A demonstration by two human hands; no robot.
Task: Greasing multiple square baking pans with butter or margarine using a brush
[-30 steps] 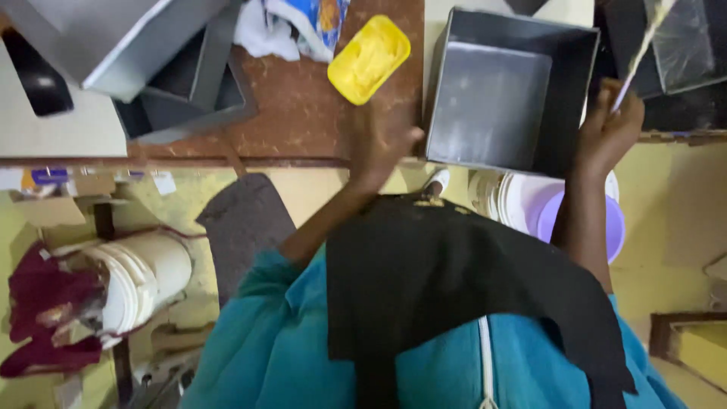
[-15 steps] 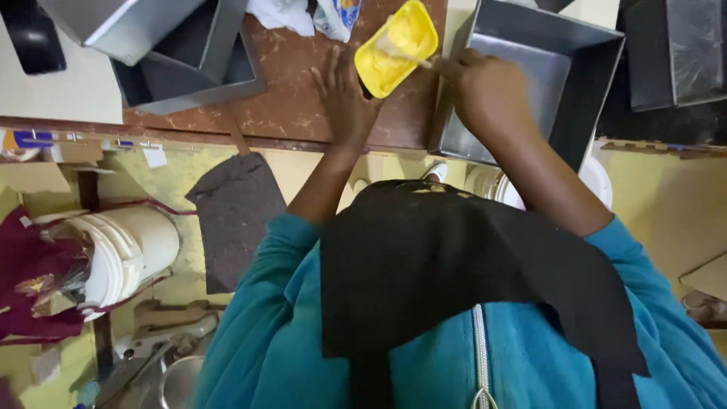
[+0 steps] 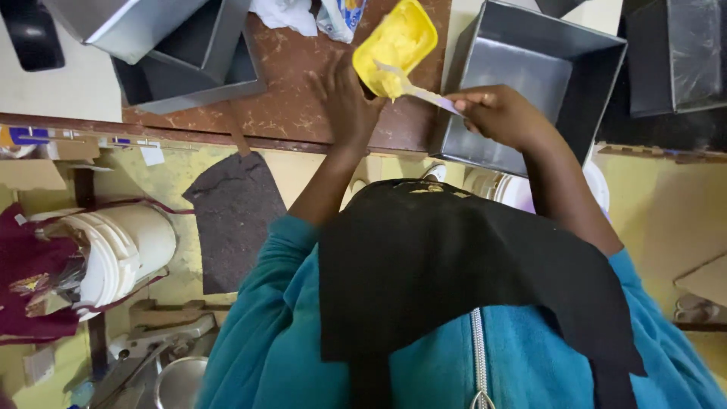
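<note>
A yellow tub of yellow spread (image 3: 396,45) sits on the brown counter (image 3: 295,91). My left hand (image 3: 344,98) rests against the tub's near edge and steadies it. My right hand (image 3: 496,113) grips a pale flat spatula (image 3: 413,87) whose tip dips into the spread. Just right of the tub stands a square grey metal baking tin (image 3: 530,76), partly behind my right hand. My blue sleeves and a black cloth fill the lower part of the view.
More grey metal tins (image 3: 174,45) are stacked at the counter's left, another (image 3: 674,53) at the far right. A crumpled wrapper (image 3: 341,15) lies behind the tub. Below the counter edge are white buckets (image 3: 121,250), a dark felt piece (image 3: 235,212) and a metal bowl (image 3: 182,382).
My right hand came down from beside the square tin with the spatula and moved left to the yellow tub. My left hand shifted onto the tub's edge.
</note>
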